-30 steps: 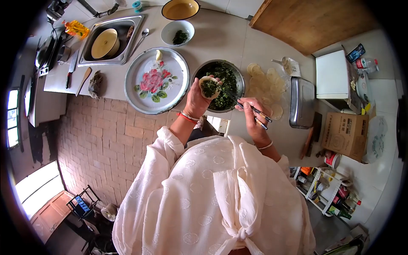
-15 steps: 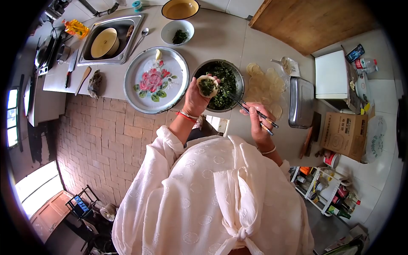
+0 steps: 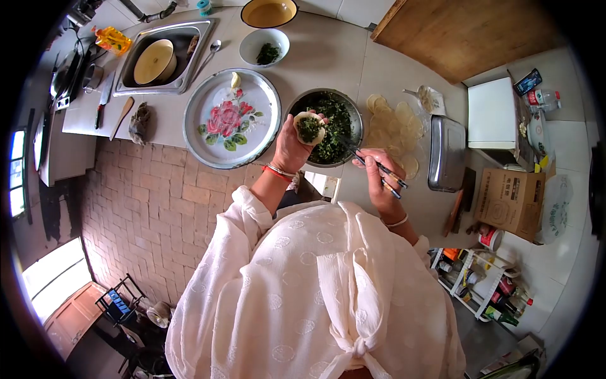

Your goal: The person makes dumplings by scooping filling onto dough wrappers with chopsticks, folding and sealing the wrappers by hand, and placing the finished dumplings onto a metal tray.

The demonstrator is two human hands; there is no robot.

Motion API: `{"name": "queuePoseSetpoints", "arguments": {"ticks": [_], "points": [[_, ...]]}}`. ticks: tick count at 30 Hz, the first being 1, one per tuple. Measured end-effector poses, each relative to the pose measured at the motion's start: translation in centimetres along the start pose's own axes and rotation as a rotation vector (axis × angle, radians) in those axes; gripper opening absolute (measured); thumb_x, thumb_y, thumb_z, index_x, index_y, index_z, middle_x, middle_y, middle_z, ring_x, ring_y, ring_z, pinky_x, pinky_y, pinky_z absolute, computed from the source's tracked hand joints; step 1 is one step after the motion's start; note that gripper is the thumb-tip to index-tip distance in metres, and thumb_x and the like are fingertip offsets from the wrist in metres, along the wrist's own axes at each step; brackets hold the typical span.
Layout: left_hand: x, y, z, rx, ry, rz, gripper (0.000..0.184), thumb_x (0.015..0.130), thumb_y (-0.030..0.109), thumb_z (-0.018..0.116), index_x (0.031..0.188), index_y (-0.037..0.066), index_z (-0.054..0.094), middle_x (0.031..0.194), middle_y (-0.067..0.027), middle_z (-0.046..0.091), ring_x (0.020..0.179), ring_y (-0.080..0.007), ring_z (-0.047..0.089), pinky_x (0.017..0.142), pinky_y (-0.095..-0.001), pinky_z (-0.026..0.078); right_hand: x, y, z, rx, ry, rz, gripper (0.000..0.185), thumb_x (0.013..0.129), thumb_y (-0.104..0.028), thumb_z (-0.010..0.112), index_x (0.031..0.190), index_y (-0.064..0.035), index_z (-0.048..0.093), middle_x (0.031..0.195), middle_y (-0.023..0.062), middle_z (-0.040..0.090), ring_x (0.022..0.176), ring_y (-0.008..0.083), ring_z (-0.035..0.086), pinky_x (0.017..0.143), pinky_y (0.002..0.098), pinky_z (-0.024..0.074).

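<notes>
My left hand (image 3: pixel 290 147) cups a round dumpling wrapper (image 3: pixel 319 136) with chopped green filling (image 3: pixel 308 129) heaped on it. It is held over the left side of a metal bowl (image 3: pixel 360 129) full of the same chopped greens (image 3: pixel 334 107). My right hand (image 3: pixel 377 175) grips a pair of dark chopsticks (image 3: pixel 386 172), their tips down in the greens at the bowl's right side. Several flat round wrappers (image 3: pixel 385 126) lie overlapping on the counter to the bowl's right. Left of the bowl, a flowered enamel tray (image 3: pixel 196 101) carries one folded dumpling (image 3: pixel 236 80).
Behind the tray stand a white bowl (image 3: pixel 282 43) with some greens and a yellow basin (image 3: pixel 251 22). A sink (image 3: pixel 189 79), spatula (image 3: pixel 122 118) and knife (image 3: pixel 102 108) are at the left. To the right are a metal box (image 3: pixel 446 151) and a carton (image 3: pixel 511 199).
My right hand has shifted slightly up and left, and the chopsticks' tips have gone further into the greens. My left hand stays nearly still with the filled wrapper.
</notes>
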State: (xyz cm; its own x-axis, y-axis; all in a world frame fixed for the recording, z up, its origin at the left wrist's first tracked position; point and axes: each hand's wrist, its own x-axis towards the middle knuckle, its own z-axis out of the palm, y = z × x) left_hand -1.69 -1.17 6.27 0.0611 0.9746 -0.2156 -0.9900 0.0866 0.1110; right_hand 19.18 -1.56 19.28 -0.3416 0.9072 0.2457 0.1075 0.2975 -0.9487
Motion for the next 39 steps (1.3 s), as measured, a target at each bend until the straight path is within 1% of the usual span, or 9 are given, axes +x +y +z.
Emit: {"name": "queuePoseSetpoints", "arguments": {"ticks": [4, 14, 18, 21, 28, 32, 35, 36, 39], "points": [[0.2, -0.1, -0.1, -0.002, 0.002, -0.017, 0.052, 0.104, 0.04, 0.034, 0.132, -0.002, 0.047, 0.132, -0.0203, 0.055, 0.126, -0.0353, 0.052, 0.106, -0.042, 0.045, -0.1, 0.5, 0.3, -0.028, -0.067, -0.027, 0.012, 0.096, 0.001, 0.053, 0.101, 0.0061, 0.062, 0.1, 0.0155, 0.065, 0.083, 0.0186, 0.067, 0.074, 0.0289, 0.0574], [-0.2, 0.5, 0.3, 0.028, -0.034, -0.013, 0.053, 0.104, 0.041, 0.037, 0.133, -0.001, 0.047, 0.133, -0.0202, 0.054, 0.126, -0.0349, 0.052, 0.109, -0.043, 0.043, 0.3, 3.1, -0.8, -0.062, 0.146, 0.049, 0.01, 0.095, -0.001, 0.056, 0.1, 0.0046, 0.063, 0.099, 0.0133, 0.066, 0.085, 0.0209, 0.068, 0.074, 0.0315, 0.0572], [-1.3, 1.0, 3.1, 0.062, -0.007, -0.063, 0.053, 0.104, 0.04, 0.036, 0.136, -0.002, 0.044, 0.135, -0.0202, 0.053, 0.13, -0.0349, 0.048, 0.111, -0.0423, 0.04, -0.6, 8.8, -0.7, -0.509, -0.128, -0.181, 0.014, 0.086, -0.002, 0.066, 0.099, -0.0013, 0.066, 0.1, 0.0122, 0.065, 0.084, 0.0277, 0.067, 0.073, 0.033, 0.0547], [-2.3, 1.5, 4.6, 0.066, -0.016, -0.106, 0.054, 0.104, 0.039, 0.035, 0.14, -0.002, 0.04, 0.138, -0.0209, 0.05, 0.133, -0.0348, 0.044, 0.113, -0.0418, 0.036, -0.9, 10.9, -0.1, -0.651, -0.285, -0.338, 0.015, 0.084, -0.004, 0.068, 0.099, -0.0022, 0.066, 0.099, 0.0116, 0.064, 0.086, 0.0293, 0.066, 0.075, 0.0351, 0.0551], [-4.0, 0.9, 6.4, 0.177, -0.149, -0.066, 0.054, 0.101, 0.035, 0.041, 0.139, -0.003, 0.041, 0.14, -0.0181, 0.05, 0.136, -0.0296, 0.042, 0.117, -0.0415, 0.03, -0.4, 11.4, -1.4, -0.687, -0.355, -0.447, 0.018, 0.083, -0.008, 0.07, 0.099, -0.0024, 0.067, 0.1, 0.011, 0.064, 0.089, 0.0296, 0.065, 0.076, 0.0375, 0.0553], [-4.6, 0.5, 6.3, 0.205, -0.198, -0.003, 0.055, 0.102, 0.039, 0.04, 0.139, -0.002, 0.042, 0.14, -0.0182, 0.049, 0.135, -0.0295, 0.042, 0.116, -0.0412, 0.03, -0.1, 8.8, -2.5, -0.515, -0.231, -0.345, 0.013, 0.085, -0.006, 0.068, 0.098, -0.002, 0.067, 0.094, 0.0109, 0.067, 0.083, 0.0301, 0.067, 0.073, 0.0354, 0.0554], [-4.8, 0.5, 7.2, 0.026, -0.033, -0.07, 0.058, 0.102, 0.039, 0.041, 0.141, -0.004, 0.038, 0.144, -0.022, 0.044, 0.137, -0.0339, 0.039, 0.118, -0.0432, 0.027, -0.4, 7.0, -4.0, -0.361, -0.116, -0.173, 0.011, 0.088, -0.005, 0.066, 0.098, -0.0006, 0.066, 0.09, 0.0108, 0.068, 0.083, 0.0253, 0.068, 0.072, 0.0323, 0.0548], [-4.9, 0.4, 7.1, 0.038, -0.028, -0.058, 0.059, 0.102, 0.04, 0.04, 0.141, -0.004, 0.039, 0.143, -0.0218, 0.044, 0.137, -0.0338, 0.039, 0.118, -0.0431, 0.028, -0.3, 5.9, -4.5, -0.288, -0.084, -0.095, 0.011, 0.093, -0.007, 0.062, 0.098, 0.0018, 0.065, 0.089, 0.0106, 0.068, 0.08, 0.0209, 0.069, 0.071, 0.0291, 0.0548], [-4.6, 0.1, 6.3, 0.058, -0.024, -0.028, 0.06, 0.102, 0.044, 0.039, 0.14, -0.003, 0.041, 0.142, -0.0214, 0.045, 0.136, -0.0336, 0.041, 0.116, -0.0428, 0.03, -0.2, 5.4, -4.9, 0.114, 0.126, 0.123, 0.017, 0.098, -0.012, 0.057, 0.096, 0.0034, 0.064, 0.089, 0.0105, 0.068, 0.076, 0.0202, 0.069, 0.071, 0.0276, 0.0555]]}}
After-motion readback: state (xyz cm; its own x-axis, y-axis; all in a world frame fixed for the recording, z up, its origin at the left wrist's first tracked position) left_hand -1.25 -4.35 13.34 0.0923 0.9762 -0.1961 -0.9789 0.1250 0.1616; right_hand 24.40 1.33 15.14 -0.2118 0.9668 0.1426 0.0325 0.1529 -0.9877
